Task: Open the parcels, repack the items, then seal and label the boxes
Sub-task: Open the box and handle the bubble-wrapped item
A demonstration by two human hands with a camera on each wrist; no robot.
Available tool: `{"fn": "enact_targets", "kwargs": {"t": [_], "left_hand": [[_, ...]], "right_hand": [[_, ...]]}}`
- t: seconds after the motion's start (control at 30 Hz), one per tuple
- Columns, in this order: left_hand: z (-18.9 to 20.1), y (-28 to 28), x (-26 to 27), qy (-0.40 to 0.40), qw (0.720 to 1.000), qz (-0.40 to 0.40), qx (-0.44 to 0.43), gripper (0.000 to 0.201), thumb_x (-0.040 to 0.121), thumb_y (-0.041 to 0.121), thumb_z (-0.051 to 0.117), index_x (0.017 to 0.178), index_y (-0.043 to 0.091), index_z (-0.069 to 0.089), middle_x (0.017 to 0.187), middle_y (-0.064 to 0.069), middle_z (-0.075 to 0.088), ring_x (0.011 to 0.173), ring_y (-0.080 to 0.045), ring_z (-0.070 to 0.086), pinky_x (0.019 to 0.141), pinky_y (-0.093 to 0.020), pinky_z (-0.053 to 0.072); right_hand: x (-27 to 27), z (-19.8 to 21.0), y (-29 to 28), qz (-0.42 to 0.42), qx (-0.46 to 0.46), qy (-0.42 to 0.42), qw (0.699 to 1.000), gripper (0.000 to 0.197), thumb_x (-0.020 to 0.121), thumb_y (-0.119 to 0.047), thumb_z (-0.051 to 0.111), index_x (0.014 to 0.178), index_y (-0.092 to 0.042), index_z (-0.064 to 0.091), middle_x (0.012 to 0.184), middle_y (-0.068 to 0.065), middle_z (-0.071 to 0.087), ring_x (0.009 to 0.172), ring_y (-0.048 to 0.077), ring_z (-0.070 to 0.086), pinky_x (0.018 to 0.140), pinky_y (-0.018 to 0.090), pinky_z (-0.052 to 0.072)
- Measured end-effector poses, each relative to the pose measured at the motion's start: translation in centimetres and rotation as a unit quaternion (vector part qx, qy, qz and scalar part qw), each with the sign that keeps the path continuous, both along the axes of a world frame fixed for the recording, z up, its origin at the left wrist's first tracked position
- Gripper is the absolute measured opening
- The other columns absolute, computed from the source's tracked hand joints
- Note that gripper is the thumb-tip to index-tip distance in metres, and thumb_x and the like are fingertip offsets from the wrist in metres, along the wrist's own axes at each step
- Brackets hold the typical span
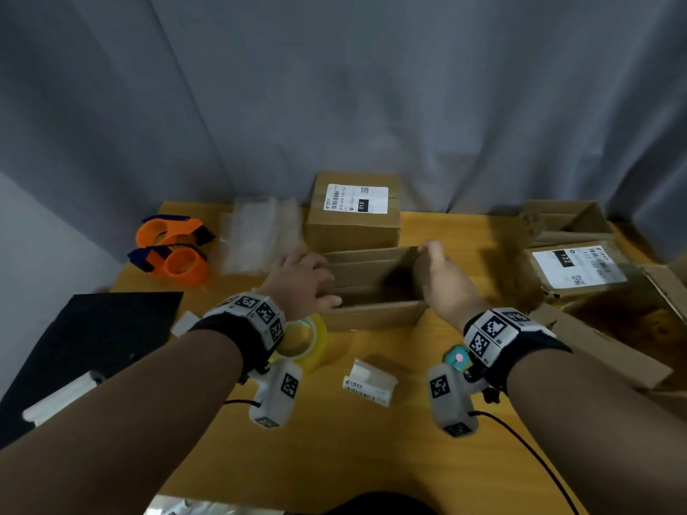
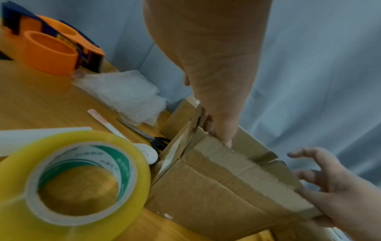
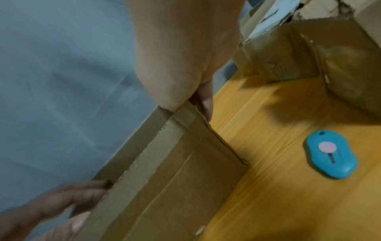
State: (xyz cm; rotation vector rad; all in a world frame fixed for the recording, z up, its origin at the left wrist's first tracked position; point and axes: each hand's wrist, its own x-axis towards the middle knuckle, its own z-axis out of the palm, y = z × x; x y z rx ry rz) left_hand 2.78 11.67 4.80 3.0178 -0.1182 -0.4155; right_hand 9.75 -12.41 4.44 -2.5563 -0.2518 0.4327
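Two hands work one open brown cardboard box (image 1: pixel 371 288) at centre of the head view: left hand (image 1: pixel 301 282) grips its left end wall, fingers curled over the edge; right hand (image 1: pixel 446 280) pinches the right end flap at the top corner, thumb outside. Box looks empty inside, though the bottom is shadowed. Progress guess: mid-task. One sealed brown parcel with white label (image 1: pixel 353 211) stands just behind, upper centre, seemingly done or untouched; a torn-open labelled parcel (image 1: pixel 576 273) and more open cartons sit at right edge. Left to do, likely: fill this box, fold flaps, tape, label. Around: yellowish clear tape roll (image 1: pixel 305 340) under the left wrist, touching the box's near-left corner; two orange tape dispensers (image 1: pixel 171 250) upper left; clear bubble wrap pile (image 1: pixel 260 236) beside them; black-handled scissors (image 2: pixel 152 138) and a white spoon-like tool (image 2: pixel 144 151) squeezed against the box's left side; teal oval box cutter (image 3: pixel 332 154) right of the box; white label strip (image 1: pixel 370 382) in front. Tape roll crowds the left corner.
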Motion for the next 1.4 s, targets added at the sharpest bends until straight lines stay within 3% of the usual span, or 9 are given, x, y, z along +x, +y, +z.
{"fn": "enact_targets", "kwargs": {"t": [0.1,0.2,0.37,0.53,0.7,0.9,1.17,1.3,1.4], "left_hand": [[-0.7,-0.6,-0.1,0.049,0.998,-0.030,0.014,0.081,0.084,0.067,0.047,0.150,0.027,0.021,0.159,0.001,0.004,0.146,-0.024,-0.004,0.116,-0.044,0.000],[-1.6,-0.4,0.1,0.064,0.997,-0.028,0.028,0.091,0.080,0.071,0.048,0.151,0.027,0.011,0.159,-0.001,-0.008,0.145,-0.026,-0.011,0.116,-0.044,-0.006],[-0.6,1.1,0.7,-0.023,0.994,-0.004,-0.106,0.068,0.090,0.057,0.046,0.147,0.025,0.028,0.156,0.003,0.019,0.144,-0.021,0.008,0.116,-0.041,0.010],[-1.0,6.2,1.3,-0.091,0.976,0.097,-0.171,0.046,0.095,0.037,0.050,0.136,0.016,0.045,0.141,-0.004,0.040,0.129,-0.022,0.038,0.107,-0.033,0.028],[-4.7,13.0,0.6,0.005,0.972,0.231,-0.050,0.055,0.091,0.050,0.048,0.137,0.020,0.044,0.149,-0.013,0.027,0.137,-0.032,0.026,0.113,-0.037,0.022],[-7.3,15.8,1.4,0.074,0.945,0.296,-0.117,0.058,0.094,0.034,0.054,0.144,0.014,0.032,0.154,-0.016,0.019,0.139,-0.032,0.026,0.110,-0.037,0.028],[-8.3,17.6,1.8,0.040,0.937,0.304,-0.169,0.067,0.091,0.037,0.057,0.145,0.010,0.028,0.155,-0.017,0.015,0.143,-0.031,0.015,0.114,-0.038,0.020],[-8.9,18.8,2.6,0.036,0.927,0.324,-0.185,0.075,0.090,0.044,0.057,0.146,0.007,0.026,0.155,-0.015,0.021,0.141,-0.031,0.023,0.115,-0.044,0.024],[-9.2,19.3,3.2,0.034,0.913,0.345,-0.214,0.077,0.089,0.046,0.058,0.146,0.004,0.025,0.143,-0.014,0.042,0.132,-0.030,0.039,0.109,-0.045,0.033]], "right_hand": [[-0.2,-0.7,0.0,0.012,-0.046,0.030,0.998,0.076,0.090,0.007,0.042,0.149,-0.033,0.016,0.132,0.014,0.047,0.098,0.030,0.058,0.082,0.038,0.049],[-0.2,-1.3,0.1,-0.008,-0.053,0.064,0.997,0.075,0.092,0.002,0.041,0.152,-0.029,0.009,0.139,0.016,0.042,0.114,0.032,0.053,0.095,0.040,0.046],[-0.5,-0.2,2.6,-0.008,-0.041,-0.094,0.995,0.052,0.089,-0.009,0.054,0.139,-0.018,0.041,0.154,0.008,0.021,0.139,0.029,0.025,0.114,0.039,0.029],[0.1,1.3,7.7,0.062,0.006,-0.174,0.983,0.037,0.088,-0.011,0.056,0.125,-0.018,0.054,0.138,0.003,0.041,0.129,0.021,0.036,0.111,0.037,0.033],[0.3,1.7,13.0,0.131,0.008,-0.159,0.978,0.024,0.091,-0.014,0.054,0.113,-0.018,0.062,0.121,0.001,0.056,0.116,0.019,0.047,0.104,0.035,0.039],[0.2,0.8,20.1,0.229,0.013,-0.091,0.969,0.025,0.091,-0.011,0.053,0.114,-0.013,0.062,0.123,0.004,0.055,0.115,0.021,0.050,0.101,0.035,0.043],[0.2,-6.0,26.5,0.221,-0.147,0.126,0.956,0.028,0.094,-0.021,0.053,0.116,-0.005,0.061,0.117,0.012,0.062,0.107,0.028,0.059,0.091,0.035,0.049],[0.1,-8.4,25.9,0.171,-0.159,0.144,0.961,0.019,0.091,-0.015,0.051,0.107,-0.010,0.059,0.106,0.009,0.066,0.087,0.025,0.061,0.079,0.035,0.054],[0.3,-9.2,25.7,0.153,-0.189,0.100,0.965,0.020,0.093,-0.013,0.049,0.111,-0.009,0.056,0.113,0.010,0.062,0.103,0.028,0.059,0.079,0.037,0.049]]}}
